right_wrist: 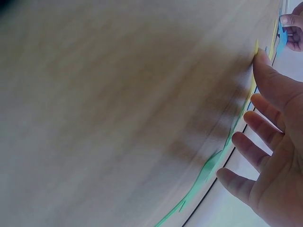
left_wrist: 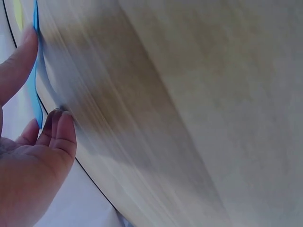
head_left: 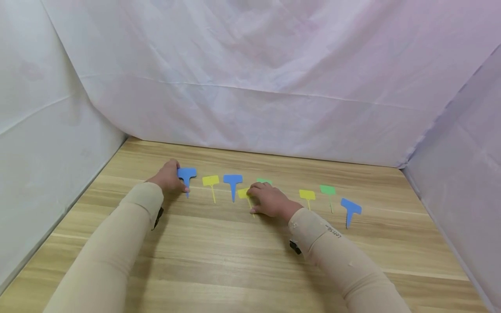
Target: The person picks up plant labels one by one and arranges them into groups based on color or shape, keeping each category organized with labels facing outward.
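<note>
My left hand [head_left: 167,177] holds a blue T-shaped plant label [head_left: 187,173] at the left end of a row. In the left wrist view, its thumb lies on this blue label [left_wrist: 35,82] and the fingertips meet the label's lower end. My right hand [head_left: 271,201] holds a yellow plant label [head_left: 243,193] between thumb and fingers, the thumb by the stem's tip. The right wrist view shows its other fingers spread apart. Just behind this hand, a green label [head_left: 264,180] is partly covered. Another blue label [head_left: 233,179] lies between the hands.
Left of the middle blue label is a yellow label [head_left: 211,181]. Beyond the right hand lie another yellow label [head_left: 307,194], a green label [head_left: 328,190] and a tilted blue label [head_left: 351,207]. White cloth walls [head_left: 250,113] enclose the wooden table [head_left: 219,261].
</note>
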### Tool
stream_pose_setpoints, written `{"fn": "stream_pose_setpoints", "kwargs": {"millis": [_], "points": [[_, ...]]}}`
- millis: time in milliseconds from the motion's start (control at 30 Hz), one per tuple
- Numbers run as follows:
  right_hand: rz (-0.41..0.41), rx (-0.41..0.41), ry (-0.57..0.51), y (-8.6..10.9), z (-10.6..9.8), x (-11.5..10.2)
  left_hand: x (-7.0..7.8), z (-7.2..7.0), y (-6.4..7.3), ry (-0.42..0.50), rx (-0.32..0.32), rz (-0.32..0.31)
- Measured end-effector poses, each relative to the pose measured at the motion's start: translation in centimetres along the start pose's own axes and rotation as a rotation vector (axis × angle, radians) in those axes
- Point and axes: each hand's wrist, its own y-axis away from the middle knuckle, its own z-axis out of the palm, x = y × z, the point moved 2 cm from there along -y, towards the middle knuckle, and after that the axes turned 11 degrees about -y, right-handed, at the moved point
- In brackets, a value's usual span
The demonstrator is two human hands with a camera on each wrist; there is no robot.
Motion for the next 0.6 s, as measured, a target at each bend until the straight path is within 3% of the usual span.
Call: {"fn": "stream_pose_setpoints", "kwargs": {"millis": [200,600], "points": [[0.001,0.003,-0.001,-0.12,0.06,0.09,-0.3,0.05,-0.12,0.053,-0.002,-0.016],[0.014,-0.009,0.013,-0.44,0.28,0.18,-0.16,0.13,-0.43,0.045,0.013,0.005]]}}
